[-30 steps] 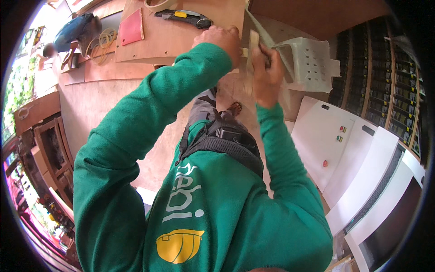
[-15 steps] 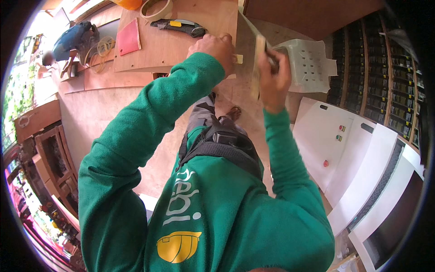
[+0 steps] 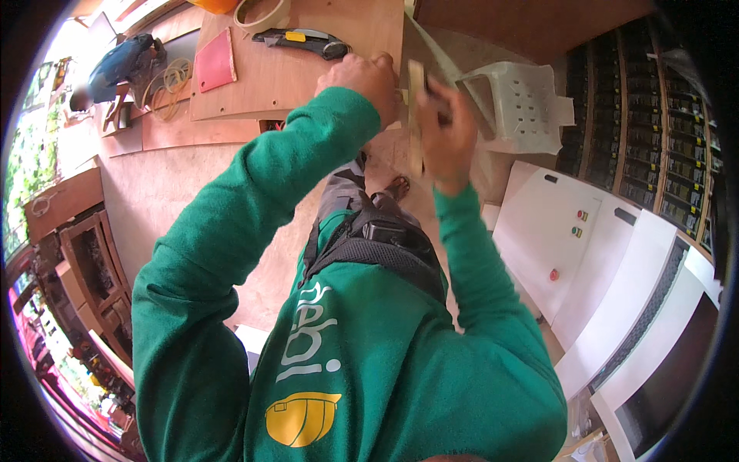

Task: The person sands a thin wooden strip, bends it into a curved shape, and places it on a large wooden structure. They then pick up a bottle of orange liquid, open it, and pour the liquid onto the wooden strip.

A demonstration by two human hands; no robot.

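Observation:
My left hand (image 3: 360, 83) is closed near the right edge of a wooden tabletop (image 3: 254, 91), its fingers curled down. A small pale piece (image 3: 402, 97) shows at its fingertips, mostly hidden by the hand. My right hand (image 3: 453, 131) grips a flat wooden block (image 3: 416, 115) seen edge-on, upright beside the table edge and close to the left fingertips. On the tabletop a black utility knife (image 3: 296, 41) with a yellow patch lies just beyond my left hand. Past it are a roll of tape (image 3: 260, 26) and a pinkish-red sheet (image 3: 215, 61).
A white perforated plastic crate (image 3: 523, 108) stands right of my right hand. A white cabinet (image 3: 550, 239) with red and green buttons is nearer. Racks of dark bins (image 3: 639, 115) line the right. At the far left a person (image 3: 123, 65) bends near coiled tubing (image 3: 171, 81).
My right hand has moved left with the wooden block, bringing it closer to the table edge and my left hand. The left hand stays nearly in place.

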